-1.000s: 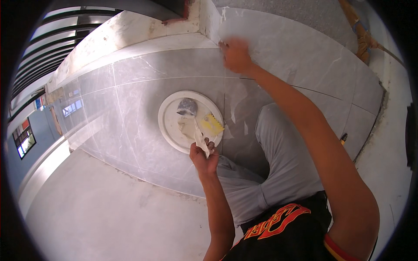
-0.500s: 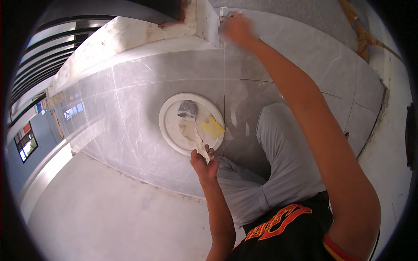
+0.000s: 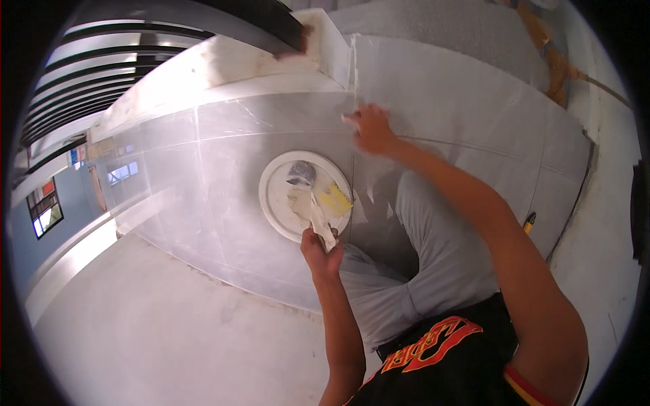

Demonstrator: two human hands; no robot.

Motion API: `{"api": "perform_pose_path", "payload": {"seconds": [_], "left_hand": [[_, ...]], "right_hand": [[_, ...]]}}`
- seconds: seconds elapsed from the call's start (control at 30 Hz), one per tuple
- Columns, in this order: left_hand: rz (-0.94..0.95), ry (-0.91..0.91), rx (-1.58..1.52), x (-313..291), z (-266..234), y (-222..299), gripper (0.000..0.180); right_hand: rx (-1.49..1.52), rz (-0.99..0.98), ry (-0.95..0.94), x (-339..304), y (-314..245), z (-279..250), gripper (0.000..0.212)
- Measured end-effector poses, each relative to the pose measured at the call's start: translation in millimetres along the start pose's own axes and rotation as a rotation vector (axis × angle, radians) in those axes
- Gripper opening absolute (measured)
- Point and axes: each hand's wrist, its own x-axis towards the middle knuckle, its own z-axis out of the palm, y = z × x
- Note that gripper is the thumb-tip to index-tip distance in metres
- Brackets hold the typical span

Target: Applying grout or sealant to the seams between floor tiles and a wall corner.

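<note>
a person in grey trousers (image 3: 443, 237) and a black shirt (image 3: 440, 348) with red and yellow lettering works over a floor of grey tiles (image 3: 230, 176), a round white lid (image 3: 270, 199) lying before them; at the lid's near edge, the left hand (image 3: 321, 256) grips a pale, crumpled-looking piece (image 3: 323, 227), fingers closed around its lower end, its upper part reaching over the lid; whether that piece touches the lid cannot be told; beyond the lid and to its right, the right hand (image 3: 374, 130) is stretched low over the tiles, its forefinger pointing left with a whitish tip, the other fingers blurred; whether it holds anything cannot be told; on the lid, toward its far side, sits a dark grey flat piece (image 3: 302, 173), with a beige smear (image 3: 298, 201) just nearer the body; on the lid's right side lies a yellow piece (image 3: 336, 200) with a toothed edge; past the lid and beyond the right hand, a whitish joint line (image 3: 355, 64) runs between tiles; well to the lid's right, a yellow-and-black tool (image 3: 529, 223) shows beside the right arm; beyond the lid rises a stained white ledge (image 3: 264, 71), and, to the lid's far left, stand black railings (image 3: 101, 74)
</note>
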Motion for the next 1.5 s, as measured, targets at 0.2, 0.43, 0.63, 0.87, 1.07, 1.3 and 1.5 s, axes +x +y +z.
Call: {"api": "perform_pose_path", "payload": {"seconds": [0.2,0.43,0.63,0.87,1.07,1.3,1.5], "left_hand": [[0.013,0.042,-0.024,-48.9,2.9,1.1,0.018],[-0.125,-0.583,-0.079,-118.2,-0.5,-44.2,0.034],[-0.058,-0.541,0.070,-178.0,18.6,-74.8,0.023],[-0.095,-0.885,0.112,-187.6,29.7,-72.5,0.031],[0.074,-0.945,0.362,-186.9,51.0,-58.3,0.033],[-0.055,-0.905,0.412,-137.3,95.8,-73.1,0.032],[-0.211,-0.768,0.420,-65.0,139.8,-89.2,0.032]], "right_hand": [[0.498,-0.397,-0.135,-103.2,-97.2,-119.2,0.056],[0.077,-0.692,-0.131,-203.8,-147.6,-210.5,0.059],[-0.288,-0.663,-0.027,-281.3,-158.5,-259.5,0.052],[-0.446,-0.617,0.063,-330.1,-161.8,-302.2,0.044],[0.011,-0.521,0.172,-322.4,-169.7,-310.6,0.040],[0.014,-0.423,0.138,-278.3,-118.9,-304.6,0.039],[0.204,-0.298,0.124,-212.7,-54.6,-290.5,0.040]]}}
